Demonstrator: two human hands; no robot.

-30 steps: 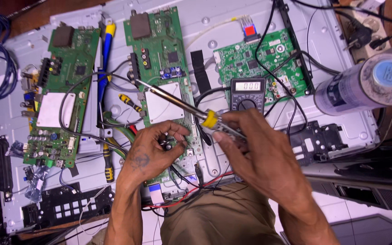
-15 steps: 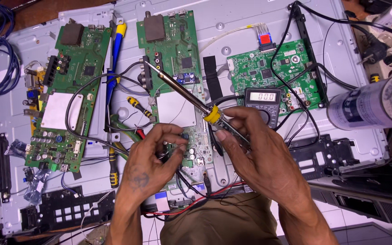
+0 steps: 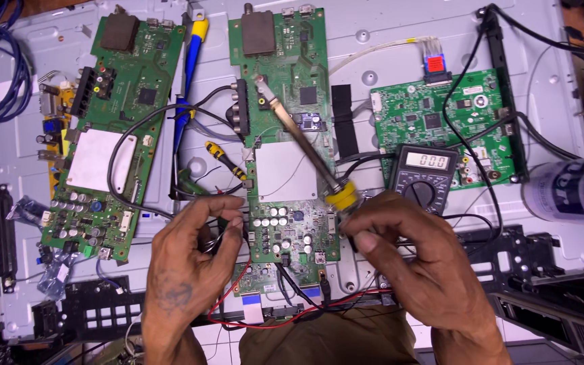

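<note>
Right hand [image 3: 407, 257] grips the yellow-collared soldering iron [image 3: 305, 145] slanted across the middle circuit board [image 3: 285, 135] at the surface's centre, while the left hand [image 3: 194, 253] pinches dark wires [image 3: 221, 223] just beside the board's edge, keeping them clear; a multimeter [image 3: 424, 172] sits near.

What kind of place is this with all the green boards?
Probably an electronics repair bench. Several green circuit boards lie on a grey metal panel, a multimeter sits among loose wires, and the right hand holds a long tool with a yellow collar.
</note>
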